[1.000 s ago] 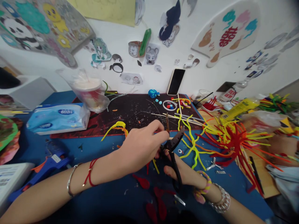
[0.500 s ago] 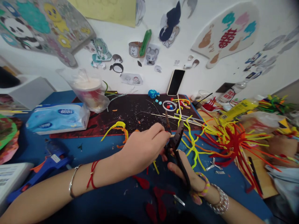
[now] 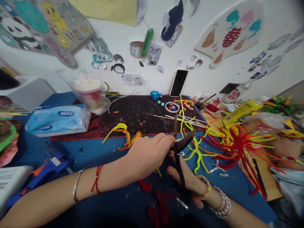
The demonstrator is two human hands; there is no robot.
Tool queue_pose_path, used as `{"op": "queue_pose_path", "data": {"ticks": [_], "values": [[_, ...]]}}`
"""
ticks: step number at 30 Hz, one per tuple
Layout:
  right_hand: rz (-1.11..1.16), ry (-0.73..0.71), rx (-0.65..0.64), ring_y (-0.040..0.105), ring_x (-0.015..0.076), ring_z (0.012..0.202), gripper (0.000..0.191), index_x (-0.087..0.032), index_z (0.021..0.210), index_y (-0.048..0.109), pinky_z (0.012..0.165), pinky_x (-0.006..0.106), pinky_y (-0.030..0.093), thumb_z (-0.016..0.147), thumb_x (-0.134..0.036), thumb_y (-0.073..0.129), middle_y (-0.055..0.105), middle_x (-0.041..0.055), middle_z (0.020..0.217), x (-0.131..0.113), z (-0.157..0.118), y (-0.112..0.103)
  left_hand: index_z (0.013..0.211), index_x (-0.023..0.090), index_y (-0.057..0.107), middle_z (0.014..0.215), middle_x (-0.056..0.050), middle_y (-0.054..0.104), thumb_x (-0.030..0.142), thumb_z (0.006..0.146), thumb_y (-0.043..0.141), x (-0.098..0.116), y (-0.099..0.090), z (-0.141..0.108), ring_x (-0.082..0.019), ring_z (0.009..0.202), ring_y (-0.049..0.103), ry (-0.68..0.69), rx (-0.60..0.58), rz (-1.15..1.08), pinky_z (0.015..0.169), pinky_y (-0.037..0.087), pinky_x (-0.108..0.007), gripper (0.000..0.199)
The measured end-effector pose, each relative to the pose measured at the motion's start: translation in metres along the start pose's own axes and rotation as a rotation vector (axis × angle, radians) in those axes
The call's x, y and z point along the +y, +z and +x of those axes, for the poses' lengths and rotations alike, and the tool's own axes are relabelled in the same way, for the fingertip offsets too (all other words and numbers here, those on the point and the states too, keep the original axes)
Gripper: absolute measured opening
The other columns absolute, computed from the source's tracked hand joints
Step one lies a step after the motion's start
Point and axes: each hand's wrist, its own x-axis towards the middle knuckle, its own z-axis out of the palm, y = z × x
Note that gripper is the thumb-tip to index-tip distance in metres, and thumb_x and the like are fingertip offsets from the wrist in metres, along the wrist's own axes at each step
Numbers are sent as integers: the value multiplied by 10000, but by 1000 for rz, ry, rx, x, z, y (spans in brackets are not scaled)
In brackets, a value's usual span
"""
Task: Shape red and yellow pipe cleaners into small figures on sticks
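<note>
My left hand (image 3: 149,153) is closed, its fingertips pinching a thin pale stick (image 3: 178,140), of which only a short end shows. That end lies between the spread blades of black-handled scissors (image 3: 182,143), one blade brownish and upright, the other dark and tilted right. My right hand (image 3: 184,175) grips the scissors by the handles, partly hidden behind them. Orange and yellow fuzzy pipe cleaners (image 3: 123,134) lie beyond my left hand. Below my hands are red teardrop-shaped pieces (image 3: 163,209) and a silver clip (image 3: 182,203). A small googly eye (image 3: 182,154) shows beside the scissors.
Left are a blue glue gun (image 3: 45,177), a tissue pack (image 3: 58,118) and a bagged cup (image 3: 89,91). A phone (image 3: 179,83) leans on the wall. Right are piled pipe cleaners (image 3: 239,142), a yellow bottle (image 3: 245,110) and another person's hand (image 3: 288,148).
The scissors have turned clockwise and their blades stand wider apart. My left hand has shifted slightly, uncovering more of the orange pipe cleaner. The googly eye has come into view.
</note>
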Motion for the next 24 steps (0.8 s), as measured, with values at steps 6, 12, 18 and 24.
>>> {"op": "queue_pose_path", "data": {"ticks": [6, 12, 18, 24], "values": [[-1, 14, -56, 526, 248, 939, 495, -209, 1130, 471, 817, 360, 462, 797, -572, 435, 553, 75, 963, -8, 0, -5, 979, 161, 540, 875, -29, 639, 191, 894, 357, -2, -11, 5, -133, 717, 609, -33, -34, -161, 602, 471, -231, 204], [10, -19, -124, 519, 255, 973, 506, -200, 1158, 470, 854, 383, 445, 800, -557, 446, 559, 79, 994, -11, 0, -8, 920, 200, 591, 821, 20, 664, 185, 880, 410, -9, -27, 11, -94, 715, 618, -81, -116, -426, 673, 453, -183, 185], [12, -77, -112, 529, 231, 879, 505, -212, 1140, 455, 790, 352, 460, 791, -577, 443, 549, 74, 968, 0, 0, -4, 891, 198, 595, 758, 34, 664, 147, 860, 419, -12, -32, 12, -82, 651, 611, -115, -219, -585, 608, 446, -165, 186], [-34, -70, -61, 513, 194, 828, 344, -193, 1048, 479, 759, 321, 450, 788, -411, 539, 534, 49, 914, 3, 1, -4, 871, 192, 585, 779, 27, 667, 203, 853, 456, -16, -29, 12, -89, 685, 617, -180, -213, -723, 592, 454, -158, 130]]}}
